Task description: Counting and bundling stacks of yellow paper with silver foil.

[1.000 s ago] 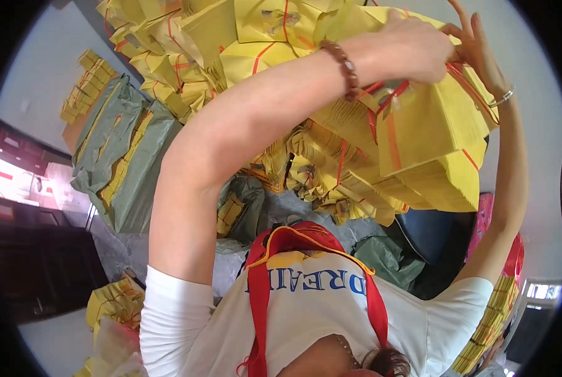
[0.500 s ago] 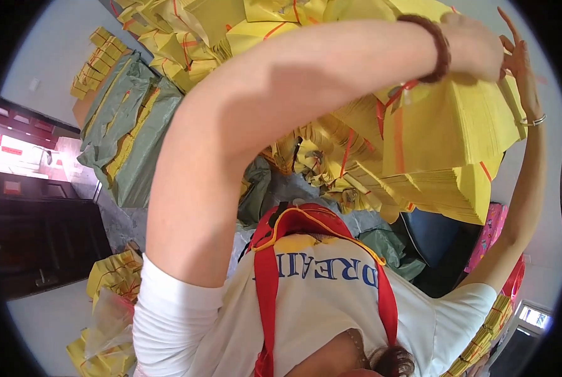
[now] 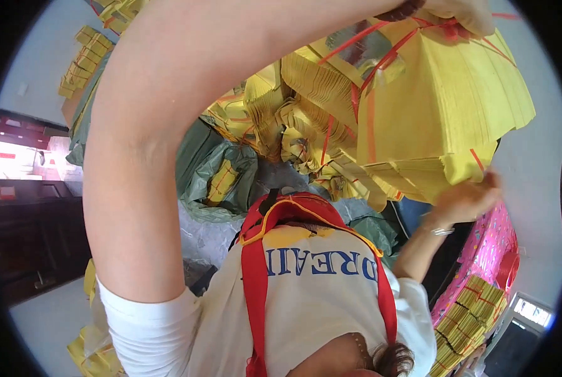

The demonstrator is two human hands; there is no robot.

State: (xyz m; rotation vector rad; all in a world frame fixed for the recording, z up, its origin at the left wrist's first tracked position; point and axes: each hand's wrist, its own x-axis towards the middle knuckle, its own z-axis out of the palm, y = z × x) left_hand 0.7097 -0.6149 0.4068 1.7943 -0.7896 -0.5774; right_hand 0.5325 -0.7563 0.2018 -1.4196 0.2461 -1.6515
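My left hand is closed at the top of a thick stack of yellow paper. Between its fingers runs a thin red strap that crosses the top of the stack. More red strap shows down the left side and near the lower right corner. My right hand, with curled fingers, is against that lower right corner; whatever it grips is hidden. Close by on the left stand other yellow paper stacks, their sheet edges fanned and some tied with red.
Green plastic sacks with yellow bundles lie left of centre. Banded yellow bundles stand at the lower right beside a pink patterned cover. More bundles are piled at the upper left. A dark cabinet stands far left.
My right hand has come down from beside my left hand to the lower right corner of the stack. My left hand has stayed at the top, and the red strap now shows in its fingers.
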